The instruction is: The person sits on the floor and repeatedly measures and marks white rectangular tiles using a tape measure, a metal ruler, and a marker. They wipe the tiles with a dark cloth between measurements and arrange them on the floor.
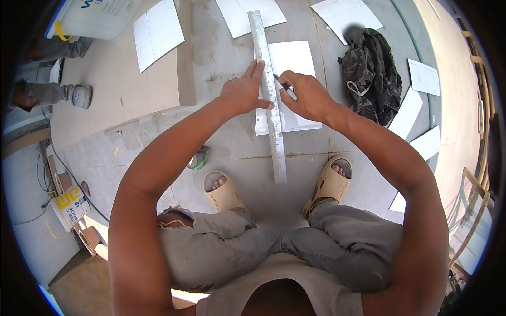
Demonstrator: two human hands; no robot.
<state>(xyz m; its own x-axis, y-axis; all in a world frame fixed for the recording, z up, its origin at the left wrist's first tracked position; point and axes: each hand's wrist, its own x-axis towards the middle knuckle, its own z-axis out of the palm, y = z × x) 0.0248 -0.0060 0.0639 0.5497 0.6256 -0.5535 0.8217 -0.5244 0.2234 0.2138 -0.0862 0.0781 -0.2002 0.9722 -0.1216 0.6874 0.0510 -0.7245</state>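
A long, pale metal bar (pixel 274 124) with a worn, speckled surface lies lengthwise across a white tile (pixel 298 63) on the floor in front of me. My left hand (pixel 243 90) rests against the bar, thumb and fingers spread, its fingertips pressing on the bar's left side and top. On the other side of the bar, my right hand (pixel 307 96) grips a marker (pixel 290 94) with a light barrel and a dark end. The marker is close to the bar's right edge; whether its tip touches the tile is hard to make out.
More white tiles (pixel 158 34) lie around, several along the right. A dark patterned backpack (pixel 371 76) sits at right. A raised block (pixel 121 79) stands at left, with another person's shoe (pixel 81 97) and a clear bucket (pixel 100 18). A green-edged object (pixel 199 158) lies near my left sandal (pixel 224 190).
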